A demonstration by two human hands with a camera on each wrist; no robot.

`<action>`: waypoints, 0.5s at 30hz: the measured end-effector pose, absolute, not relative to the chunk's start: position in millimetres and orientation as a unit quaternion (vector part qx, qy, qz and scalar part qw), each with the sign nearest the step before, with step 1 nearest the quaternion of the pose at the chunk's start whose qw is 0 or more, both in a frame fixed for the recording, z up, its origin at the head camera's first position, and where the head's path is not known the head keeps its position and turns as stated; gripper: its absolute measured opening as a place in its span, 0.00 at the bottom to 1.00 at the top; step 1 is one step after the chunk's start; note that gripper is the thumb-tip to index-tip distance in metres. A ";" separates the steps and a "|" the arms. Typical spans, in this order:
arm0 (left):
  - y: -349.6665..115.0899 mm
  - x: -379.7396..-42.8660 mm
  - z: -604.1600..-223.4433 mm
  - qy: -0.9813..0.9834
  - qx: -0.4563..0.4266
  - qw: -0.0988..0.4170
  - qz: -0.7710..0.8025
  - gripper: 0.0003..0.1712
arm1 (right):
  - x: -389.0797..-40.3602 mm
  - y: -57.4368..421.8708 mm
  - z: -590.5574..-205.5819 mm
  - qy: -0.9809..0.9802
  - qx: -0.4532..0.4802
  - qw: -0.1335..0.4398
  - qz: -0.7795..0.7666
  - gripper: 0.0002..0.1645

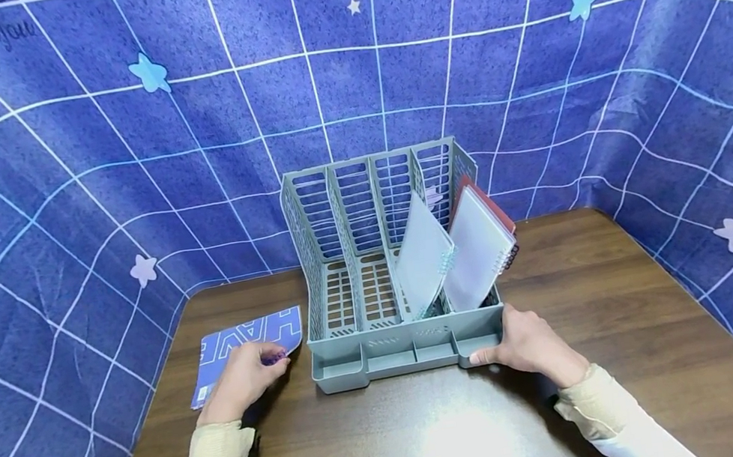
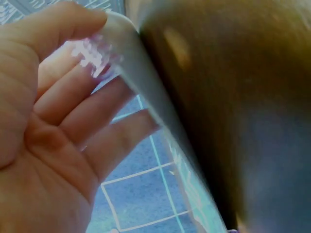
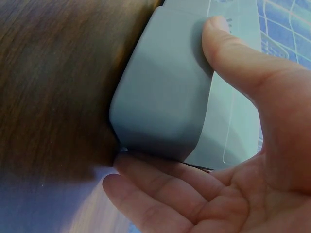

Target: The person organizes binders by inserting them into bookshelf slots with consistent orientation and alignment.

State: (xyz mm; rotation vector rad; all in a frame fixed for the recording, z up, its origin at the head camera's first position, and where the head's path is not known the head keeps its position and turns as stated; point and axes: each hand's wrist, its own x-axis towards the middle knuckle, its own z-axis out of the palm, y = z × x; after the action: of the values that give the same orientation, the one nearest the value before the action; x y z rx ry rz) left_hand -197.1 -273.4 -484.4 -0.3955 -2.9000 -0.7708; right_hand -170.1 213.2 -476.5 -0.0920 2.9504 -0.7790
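Observation:
A blue notebook with large white letters and a purple coil lies at the left of the table, its near right edge lifted. My left hand pinches that edge by the coil, thumb on one side and fingers behind, as the left wrist view shows. A grey-green file organizer with several upright slots stands in the middle. My right hand holds its front right corner, thumb over the front tray and the other fingers along its side. Spiral notebooks with pale covers and a red one lean in its right slots.
Small compartments run along the organizer's front. Brown wooden table surrounds it, with a bright glare in front. A blue curtain with white grid lines encloses the back and sides.

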 end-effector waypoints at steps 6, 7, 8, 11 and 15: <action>-274.3 -194.6 -470.7 -0.956 -0.085 0.149 -0.240 0.05 | -170.4 212.9 -476.2 0.965 -0.029 0.048 -0.256 0.62; -274.6 -193.3 -467.5 -0.953 -0.075 0.170 -0.238 0.05 | -170.5 212.8 -476.1 0.965 -0.029 0.048 -0.257 0.62; -275.0 -192.1 -464.1 -0.950 -0.067 0.191 -0.238 0.05 | -170.5 212.7 -476.0 0.965 -0.029 0.048 -0.257 0.62; -275.6 -187.8 -454.3 -0.937 -0.033 0.249 -0.243 0.04 | -170.7 212.9 -476.0 0.964 -0.030 0.045 -0.260 0.62; -275.3 -182.8 -442.7 -0.912 0.018 0.317 -0.259 0.03 | -170.3 213.1 -476.2 0.964 -0.032 0.042 -0.261 0.61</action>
State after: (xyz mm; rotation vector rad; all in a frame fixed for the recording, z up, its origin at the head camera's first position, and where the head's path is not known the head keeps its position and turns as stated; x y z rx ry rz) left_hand -182.8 -275.3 -442.7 0.0481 -2.3999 -0.6826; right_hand -170.3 213.1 -476.2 -0.0988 2.9504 -0.7991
